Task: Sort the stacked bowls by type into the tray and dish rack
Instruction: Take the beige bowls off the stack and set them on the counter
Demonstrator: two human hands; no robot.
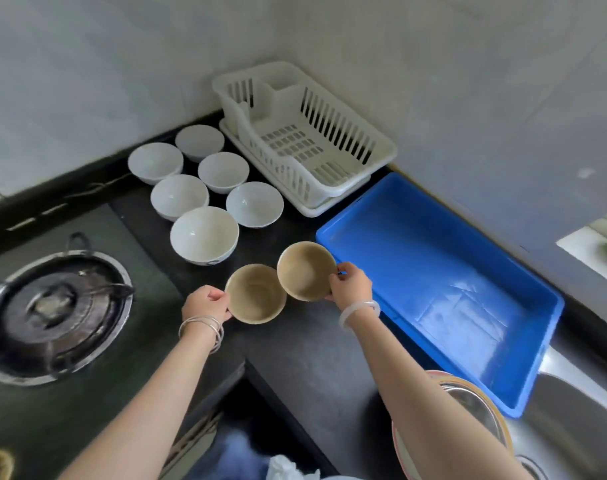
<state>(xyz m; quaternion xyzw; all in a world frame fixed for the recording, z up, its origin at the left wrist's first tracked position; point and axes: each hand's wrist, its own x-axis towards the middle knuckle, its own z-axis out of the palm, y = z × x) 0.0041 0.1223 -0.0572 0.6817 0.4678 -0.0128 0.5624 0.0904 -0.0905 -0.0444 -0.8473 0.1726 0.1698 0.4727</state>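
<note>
My left hand (207, 303) grips the left rim of a tan bowl (257, 294) above the black counter. My right hand (351, 285) holds a second tan bowl (305, 270) by its right rim, tilted and raised a little, its edge overlapping the first. Several white bowls (205, 233) stand open side up in two rows on the counter behind them. A white dish rack (305, 140) sits in the corner, with nothing in it. A blue tray (433, 271) lies to the right of my right hand, also holding nothing.
A gas stove with a dark burner (56, 306) is at the left. A steel sink (572, 427) with a basin and colander (468, 410) sits at the lower right, beyond the tray. Tiled walls close the corner behind the rack.
</note>
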